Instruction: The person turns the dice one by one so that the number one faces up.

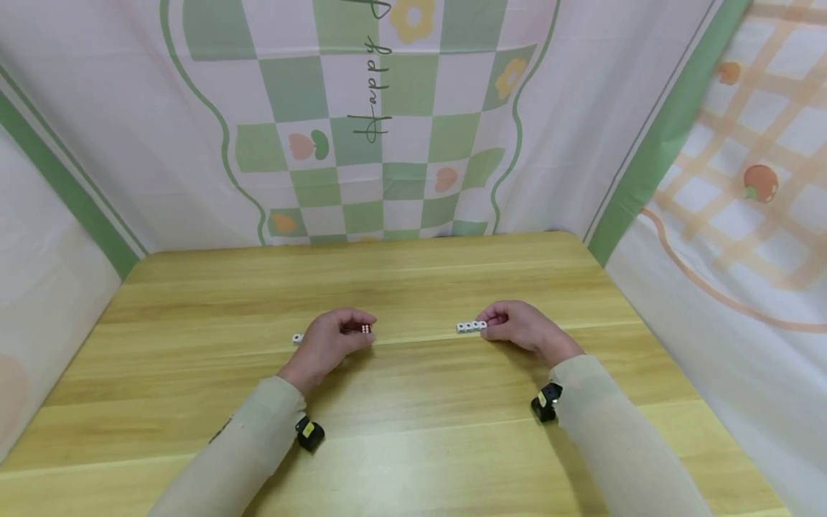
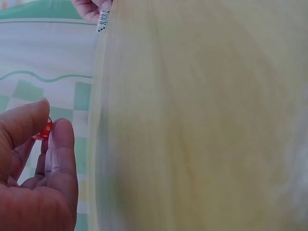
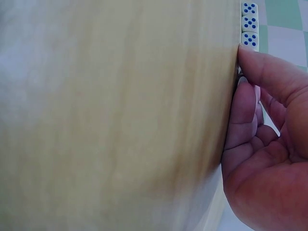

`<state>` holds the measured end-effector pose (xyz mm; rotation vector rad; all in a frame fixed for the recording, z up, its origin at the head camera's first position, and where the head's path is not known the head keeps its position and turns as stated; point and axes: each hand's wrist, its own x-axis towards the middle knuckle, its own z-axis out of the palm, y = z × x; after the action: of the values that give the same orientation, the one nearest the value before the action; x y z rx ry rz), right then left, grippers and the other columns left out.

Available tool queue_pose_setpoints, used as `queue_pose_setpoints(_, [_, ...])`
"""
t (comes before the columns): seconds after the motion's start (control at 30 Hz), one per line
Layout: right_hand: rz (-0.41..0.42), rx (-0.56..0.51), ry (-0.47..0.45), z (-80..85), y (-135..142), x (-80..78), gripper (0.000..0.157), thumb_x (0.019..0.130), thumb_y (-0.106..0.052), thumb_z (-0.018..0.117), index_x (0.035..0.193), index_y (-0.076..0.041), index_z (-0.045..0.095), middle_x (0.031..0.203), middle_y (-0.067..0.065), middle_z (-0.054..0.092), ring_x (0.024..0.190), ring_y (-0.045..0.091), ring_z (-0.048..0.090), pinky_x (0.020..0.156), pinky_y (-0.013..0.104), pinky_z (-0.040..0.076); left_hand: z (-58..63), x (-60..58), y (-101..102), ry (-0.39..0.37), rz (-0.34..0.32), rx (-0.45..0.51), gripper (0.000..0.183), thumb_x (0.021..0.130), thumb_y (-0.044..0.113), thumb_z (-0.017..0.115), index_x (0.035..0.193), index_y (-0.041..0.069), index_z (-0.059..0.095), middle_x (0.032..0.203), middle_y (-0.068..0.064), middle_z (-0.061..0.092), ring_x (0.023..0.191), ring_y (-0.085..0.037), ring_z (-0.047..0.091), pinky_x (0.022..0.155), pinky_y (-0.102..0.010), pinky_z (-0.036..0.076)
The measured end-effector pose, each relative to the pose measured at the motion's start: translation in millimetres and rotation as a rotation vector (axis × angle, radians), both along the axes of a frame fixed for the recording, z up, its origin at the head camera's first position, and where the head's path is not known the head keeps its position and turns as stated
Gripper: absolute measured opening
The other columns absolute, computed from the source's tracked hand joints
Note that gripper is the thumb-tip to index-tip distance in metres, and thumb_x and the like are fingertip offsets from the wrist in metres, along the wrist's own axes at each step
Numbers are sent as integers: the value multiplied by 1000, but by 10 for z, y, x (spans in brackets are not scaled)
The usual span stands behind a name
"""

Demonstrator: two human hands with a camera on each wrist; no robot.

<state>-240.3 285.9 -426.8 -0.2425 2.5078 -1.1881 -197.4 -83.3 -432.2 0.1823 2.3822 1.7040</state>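
My left hand (image 1: 332,341) pinches a red die with white dots (image 2: 46,130) between thumb and fingers, a little above the table. Just left of that hand lies a white die (image 1: 297,338), partly hidden by the hand. To the right, a short row of several white dice (image 1: 466,327) stands on the table, side by side. At the row's right end my right hand (image 1: 520,327) grips the last die with thumb and index finger. Blue dots mark the near faces of the white dice (image 3: 250,23) in the right wrist view, where the thumb hides the end one.
A wooden table (image 1: 400,409) lies under both hands. Behind it hangs a curtain with a green check pattern (image 1: 407,86), and more cloth closes in both sides. Each wrist wears a small black camera (image 1: 310,435).
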Motion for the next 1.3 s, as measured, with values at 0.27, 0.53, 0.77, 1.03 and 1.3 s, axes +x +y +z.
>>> queue_pose_setpoints(0.27, [-3, 2, -4, 2, -1, 5, 25, 95, -11, 75, 117, 0, 71, 103, 9, 69, 89, 17, 57, 81, 27, 47, -15, -1, -2, -1, 4, 5, 28, 94, 12, 78, 122, 9, 74, 109, -3, 74, 99, -21, 66, 80, -38, 56])
queue_pose_setpoints(0.53, [-8, -5, -10, -2, 3, 3, 24, 96, -11, 74, 116, 0, 71, 103, 9, 68, 89, 17, 57, 80, 26, 47, -19, 3, -3, 2, -8, 16, 28, 96, 12, 76, 123, 8, 74, 116, -9, 74, 99, -21, 66, 83, -38, 57])
queue_pose_setpoints(0.77, [-5, -8, -8, 1, -2, 8, 25, 96, -11, 74, 117, 1, 70, 105, 10, 69, 90, 17, 57, 80, 25, 47, -21, 5, -7, 1, -6, 6, 28, 97, 13, 75, 124, 8, 73, 120, -9, 73, 101, -21, 66, 84, -38, 58])
queue_pose_setpoints(1.03, [-1, 4, 2, 31, -10, 22, 24, 96, -12, 75, 116, 0, 71, 104, 9, 69, 89, 17, 57, 81, 27, 47, -18, 3, 0, -8, 5, 17, 27, 96, 14, 76, 123, 8, 74, 117, -8, 73, 99, -21, 66, 80, -37, 57])
queue_pose_setpoints(1.3, [-7, -9, -6, 28, -11, 17, 23, 96, -11, 75, 116, -1, 71, 104, 9, 69, 90, 17, 57, 80, 25, 47, -16, 8, 8, -17, 2, 5, 31, 96, 14, 76, 126, 9, 73, 124, -10, 73, 103, -20, 69, 77, -34, 57])
